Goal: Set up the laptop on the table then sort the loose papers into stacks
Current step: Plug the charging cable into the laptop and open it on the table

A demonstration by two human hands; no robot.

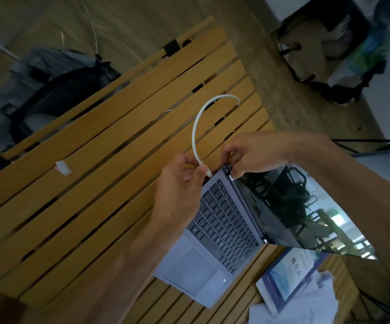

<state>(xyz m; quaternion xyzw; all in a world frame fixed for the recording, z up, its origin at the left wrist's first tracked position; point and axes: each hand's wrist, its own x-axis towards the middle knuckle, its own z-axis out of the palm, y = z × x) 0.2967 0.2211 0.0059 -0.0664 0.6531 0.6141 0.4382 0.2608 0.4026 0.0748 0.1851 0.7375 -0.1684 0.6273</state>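
Nearest you, at the lower right of the slatted wooden bench (77,183), lie the loose papers (306,305), crumpled white sheets, not yet sorted, with a blue-and-white booklet (289,274) on top, its upper edge under the laptop's screen. Next, the laptop (224,232): grey, lid open, screen dark and reflecting the room, base flat on the slats at an angle to you. Above its keyboard, your left hand (180,183): its grip is closed, thumb and fingertips pinching the plug end of a short white cable (197,127), the plug just beside the laptop's far edge; whether it is already in a port cannot be told. Your right hand (252,155): fingers curled, grip pinching the far corner of the laptop near the hinge, apparently steadying it. The cable arcs up and away over the bench, its other end hanging free. Further off: a small white scrap (63,168) on the slats to the left; beyond the bench edge, a grey-and-black backpack (46,97) on the floor; at far right, dark bags (329,57) on the floor. Risks, as judged: the plug may meet the port at an angle and jam or scrape, since your view of the side edge is poor; pressing sideways may slide the laptop across the slats towards the papers if your right hand slackens; the free cable end may catch in a gap between slats.
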